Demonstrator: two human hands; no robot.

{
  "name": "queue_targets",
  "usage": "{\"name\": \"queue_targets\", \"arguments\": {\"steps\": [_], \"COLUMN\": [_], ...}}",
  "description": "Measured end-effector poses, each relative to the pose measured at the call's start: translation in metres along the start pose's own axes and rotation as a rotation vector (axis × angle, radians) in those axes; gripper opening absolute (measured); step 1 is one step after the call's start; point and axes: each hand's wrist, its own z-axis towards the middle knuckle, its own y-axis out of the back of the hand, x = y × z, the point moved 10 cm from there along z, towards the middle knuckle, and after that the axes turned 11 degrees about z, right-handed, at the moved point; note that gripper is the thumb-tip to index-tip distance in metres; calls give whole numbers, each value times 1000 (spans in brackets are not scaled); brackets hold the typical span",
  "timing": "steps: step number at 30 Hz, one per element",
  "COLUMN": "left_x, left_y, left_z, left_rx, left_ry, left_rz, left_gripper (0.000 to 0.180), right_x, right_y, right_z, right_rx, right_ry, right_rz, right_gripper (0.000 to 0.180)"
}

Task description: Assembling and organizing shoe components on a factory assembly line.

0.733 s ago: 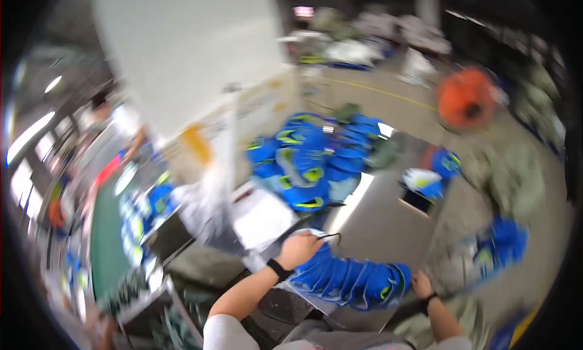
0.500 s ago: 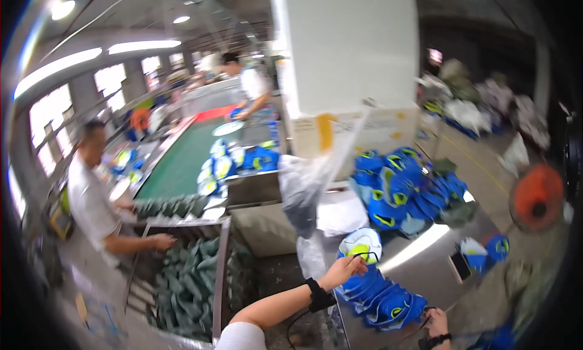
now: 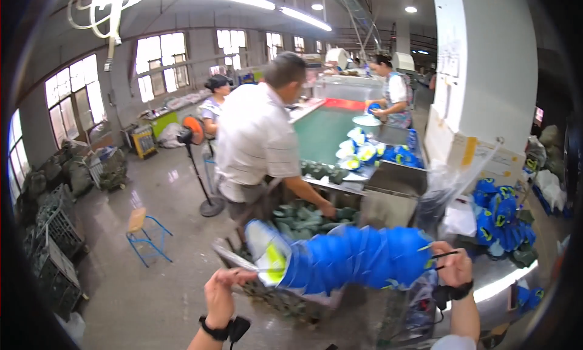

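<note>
A long bundle of nested blue shoe uppers [image 3: 358, 259], with a white and yellow-green piece at its left end, hangs level between my two hands. My left hand [image 3: 221, 289] has its fingers closed at the left end, where a thin line runs from the fingertips toward the bundle. My right hand [image 3: 454, 266] is pinched at the other end, and thin black cord-like strips show between its fingers and the uppers. The bundle is held over a metal-framed crate [image 3: 228, 253] and partly hides it. Grey-green pieces [image 3: 303, 219] lie inside the crate.
A co-worker in a white shirt [image 3: 258, 134] reaches into the crate just beyond the bundle. At right stand a metal table [image 3: 498, 289] and a pile of blue uppers [image 3: 498, 213]. A blue-legged stool [image 3: 146, 231], a standing fan [image 3: 193, 131] and a pillar [image 3: 492, 64] are around.
The bundle has been lifted off the metal table and carried left over the crate, both hands moving with it. My view has turned left. The co-worker now leans over the crate.
</note>
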Motion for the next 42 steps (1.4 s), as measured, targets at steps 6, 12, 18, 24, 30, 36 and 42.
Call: {"name": "queue_targets", "arguments": {"steps": [6,12,18,24,30,36,42], "left_x": [83,178,246,339,439,629,788], "left_y": [274,468,588,714,792,858,913], "left_z": [-106,-168,-175,-82,17,51,221], "left_rx": [-385,-777,-965,-889,-198,194,120], "left_ry": [299,517,634,586,932,1129,563], "left_rz": [120,-74,-5,660,1578,1184,1010], "left_gripper": [35,26,27,16,18,28,27], "right_x": [-334,-505,-659,-783,-924,-1090,-1210], "right_y": [-249,-425,-487,-528,-553,-592,-635], "right_z": [65,77,120,233,351,472,600], "right_rx": [369,634,447,496,417,278,642], "right_ry": [-657,-862,-1019,-905,-954,-1066,-1060], "right_rz": [582,359,691,648,370,486,145], "right_gripper": [21,33,41,37,38,44,26]}}
